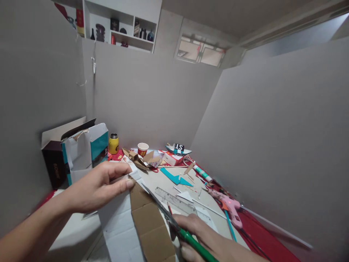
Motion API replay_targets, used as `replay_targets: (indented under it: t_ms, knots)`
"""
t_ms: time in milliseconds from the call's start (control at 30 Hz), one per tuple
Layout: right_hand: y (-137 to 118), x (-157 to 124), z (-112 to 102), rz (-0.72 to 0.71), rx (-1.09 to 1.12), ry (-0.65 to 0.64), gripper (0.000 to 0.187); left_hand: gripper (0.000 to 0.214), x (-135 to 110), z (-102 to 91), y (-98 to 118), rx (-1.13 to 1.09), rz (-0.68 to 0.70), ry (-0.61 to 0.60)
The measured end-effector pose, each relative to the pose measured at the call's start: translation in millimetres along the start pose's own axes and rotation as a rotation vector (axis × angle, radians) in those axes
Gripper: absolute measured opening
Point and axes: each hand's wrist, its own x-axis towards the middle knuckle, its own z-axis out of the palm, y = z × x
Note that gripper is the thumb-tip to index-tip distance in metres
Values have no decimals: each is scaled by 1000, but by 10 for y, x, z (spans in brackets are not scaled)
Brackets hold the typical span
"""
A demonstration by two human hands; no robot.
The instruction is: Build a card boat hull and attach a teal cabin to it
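Note:
My left hand (pixel 99 186) pinches the upper end of a piece of cardboard (pixel 151 225) between thumb and fingers. The piece is white on one part and bare brown on another, with creases across it. My right hand (pixel 203 233) grips a pair of scissors (pixel 195 243) with green handles, which comes in from the lower right. The dark blades lie along the right edge of the cardboard, their tips near my left fingertips. How far the blades are apart is hard to see. A clear ruler (pixel 174 200) lies just beyond the scissors.
A pink glue gun (pixel 231 208) lies at the right, by a long white rod (pixel 275 225). Teal scraps (pixel 174 177), a paper cup (pixel 143 148), a yellow bottle (pixel 113 145) and cardboard scraps are farther back. Boxes (pixel 81 153) stand left. Grey partitions (pixel 152 98) enclose the table.

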Motion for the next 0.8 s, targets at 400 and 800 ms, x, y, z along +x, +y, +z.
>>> replay_targets:
  t_ms: [400,800]
  knots:
    - [75,15,28,169,-73,-65,24,31,18,24,-18,-55,-19,-24]
    - [69,5,55,177,-65,-47,14,32,26,23,-23,-66,-18,-27]
